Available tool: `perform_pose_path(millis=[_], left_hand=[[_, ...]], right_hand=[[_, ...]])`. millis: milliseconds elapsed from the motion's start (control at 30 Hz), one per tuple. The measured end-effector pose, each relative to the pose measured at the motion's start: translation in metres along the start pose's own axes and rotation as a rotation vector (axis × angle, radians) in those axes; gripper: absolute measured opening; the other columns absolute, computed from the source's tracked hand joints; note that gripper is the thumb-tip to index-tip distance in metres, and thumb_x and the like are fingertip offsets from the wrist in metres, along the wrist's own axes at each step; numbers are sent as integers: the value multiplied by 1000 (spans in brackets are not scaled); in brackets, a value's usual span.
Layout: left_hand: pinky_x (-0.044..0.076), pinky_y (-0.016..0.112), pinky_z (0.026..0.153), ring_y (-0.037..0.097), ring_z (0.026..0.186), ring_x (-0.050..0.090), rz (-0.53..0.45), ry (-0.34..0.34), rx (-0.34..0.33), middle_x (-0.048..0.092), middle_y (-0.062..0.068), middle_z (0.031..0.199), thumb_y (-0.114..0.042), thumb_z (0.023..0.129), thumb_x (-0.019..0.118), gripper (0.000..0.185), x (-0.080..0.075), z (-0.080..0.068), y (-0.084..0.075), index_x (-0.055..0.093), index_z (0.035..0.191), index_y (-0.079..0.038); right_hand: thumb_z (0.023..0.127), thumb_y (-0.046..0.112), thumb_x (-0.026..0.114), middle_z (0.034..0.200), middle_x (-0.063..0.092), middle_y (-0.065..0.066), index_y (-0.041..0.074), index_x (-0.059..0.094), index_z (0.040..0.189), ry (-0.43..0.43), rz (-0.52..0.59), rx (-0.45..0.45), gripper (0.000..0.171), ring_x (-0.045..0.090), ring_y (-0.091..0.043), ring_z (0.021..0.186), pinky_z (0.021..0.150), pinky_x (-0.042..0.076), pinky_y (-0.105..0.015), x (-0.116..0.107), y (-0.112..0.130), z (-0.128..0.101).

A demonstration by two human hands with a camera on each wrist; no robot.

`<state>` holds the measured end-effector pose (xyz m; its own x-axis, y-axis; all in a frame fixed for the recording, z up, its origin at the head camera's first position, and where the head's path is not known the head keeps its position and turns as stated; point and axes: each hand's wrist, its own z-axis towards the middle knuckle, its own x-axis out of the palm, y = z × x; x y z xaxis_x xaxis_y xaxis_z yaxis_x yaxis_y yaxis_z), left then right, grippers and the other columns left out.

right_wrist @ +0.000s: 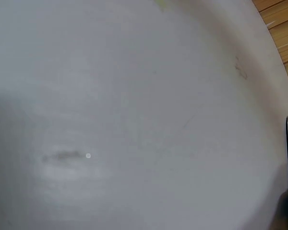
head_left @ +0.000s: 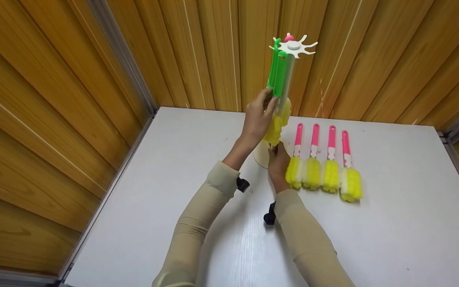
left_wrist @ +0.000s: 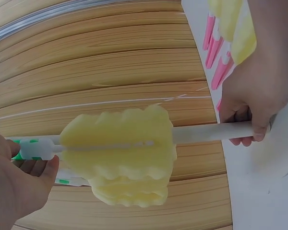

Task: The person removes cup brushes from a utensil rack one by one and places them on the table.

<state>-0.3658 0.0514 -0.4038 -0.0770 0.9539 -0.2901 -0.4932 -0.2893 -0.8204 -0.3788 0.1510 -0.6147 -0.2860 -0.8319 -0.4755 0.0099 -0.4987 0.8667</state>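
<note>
A white stand with a hooked star-shaped top (head_left: 293, 46) rises from a round base (head_left: 259, 156) on the table. Green-handled sponge brushes hang from it, yellow heads down. My left hand (head_left: 256, 117) pinches the lower handle of one green sponge brush (head_left: 280, 75). Its yellow sponge head (left_wrist: 117, 143) lies along the pole in the left wrist view, with another head beside it. Low on the white pole (left_wrist: 201, 132), my right hand (left_wrist: 261, 98) grips it between thumb and fingers. A pink handle end (head_left: 289, 37) shows behind the top.
Several pink-handled brushes (head_left: 332, 137) lie in a row on the white table (head_left: 165, 191), right of the stand, yellow heads toward me. Wood-patterned panels (head_left: 213, 52) stand behind and at both sides. Mostly tabletop (right_wrist: 134, 120) fills the right wrist view.
</note>
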Motion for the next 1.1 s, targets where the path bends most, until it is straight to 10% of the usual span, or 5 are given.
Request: perform_pose_path(millis=[467,767,1100], left_hand=[[54,26,93,19,112,68,-41,-28,43,70,16,123,-10,102,60,29,-2,2,3,61,129,1],[56,26,91,18,107,70,-76,-5,13,71,15,119,-9,100,62,27,-5,-2,-2,63,125,2],[57,23,85,14,98,72,-101,7,33,74,14,112,-10,100,63,26,-10,-8,-6,66,123,3]], right_hand=[[105,5,55,102,51,-13,1,52,123,-55,208,-45,19,48,-24,97,86,38,-34,2,1,0],[108,25,52,134,57,-5,10,46,145,-25,73,18,40,51,-19,124,114,36,-36,-3,4,-4],[110,45,38,116,65,-10,9,59,127,-33,69,53,45,56,-22,110,105,42,-38,-9,8,-8]])
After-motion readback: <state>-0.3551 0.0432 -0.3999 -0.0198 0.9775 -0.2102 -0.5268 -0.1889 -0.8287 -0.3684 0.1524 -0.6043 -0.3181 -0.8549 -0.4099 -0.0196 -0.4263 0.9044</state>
